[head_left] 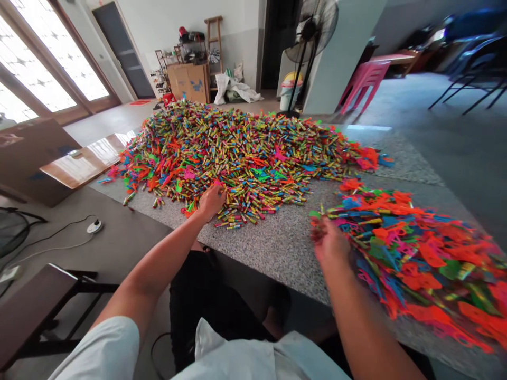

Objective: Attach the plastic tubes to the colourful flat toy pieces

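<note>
A glossy wooden board (85, 163) is lying by the left edge of the granite surface (277, 237); a broad heap of small printed tubes (237, 134) is filling the stretch from that end toward the far edge, with loose plastic shapes (189, 174) showing among them; the left hand (212, 201) is resting at the heap's near side, close to the surface's near edge, its fingers curling nearly together, though I cannot tell whether they are gripping anything; the right hand (330, 240), blurring, is hovering by the near edge, its bent fingers holding a green piece (315, 214); just beside it, a bright plastic pile (420, 253) is stretching toward the near right corner.
</note>
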### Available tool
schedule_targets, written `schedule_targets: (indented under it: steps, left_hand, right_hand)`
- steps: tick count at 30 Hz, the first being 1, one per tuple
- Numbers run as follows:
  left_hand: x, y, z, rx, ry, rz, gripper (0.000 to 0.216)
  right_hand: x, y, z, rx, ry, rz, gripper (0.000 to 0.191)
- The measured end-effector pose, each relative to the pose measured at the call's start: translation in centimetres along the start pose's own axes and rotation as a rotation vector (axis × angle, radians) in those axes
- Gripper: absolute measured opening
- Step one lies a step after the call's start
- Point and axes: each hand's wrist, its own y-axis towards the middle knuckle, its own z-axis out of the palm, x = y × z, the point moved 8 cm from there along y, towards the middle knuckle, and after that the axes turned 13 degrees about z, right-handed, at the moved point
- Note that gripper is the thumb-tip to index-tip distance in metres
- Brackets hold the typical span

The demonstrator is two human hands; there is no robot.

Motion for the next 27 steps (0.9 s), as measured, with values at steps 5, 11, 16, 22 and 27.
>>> schedule_targets:
  steps: [5, 11, 16, 22, 27]
  left_hand:
    - [-2.7, 2.3, 1.2, 0.051, 0.235, 0.112, 0.037]
    - [-4.4, 4.2, 3.3, 0.260, 0.248, 0.193, 0.042]
    - [-0.7, 4.5, 2.8, 0.266, 0.122, 0.078, 0.047]
    - [4.6, 4.4, -0.2, 0.086, 0.146, -0.073, 0.054]
    - [6.0, 4.6, -0.2, 0.148, 0.176, -0.057, 0.045]
  right_hand:
    - [-4.4, -3.8, 11.6, 0.251, -0.698, -0.195, 0.023]
    - [-6.5, -6.9, 18.7, 0.205, -1.491, -0.533, 0.032]
    - [-6.1, -6.3, 17.9, 0.213, -1.511, -0.550, 0.033]
    - [-6.0, -4.4, 14.3, 0.160, -1.309, -0.519, 0.019]
    - [-6.7, -3.9, 11.5, 0.170, -1.077, -0.492, 0.021]
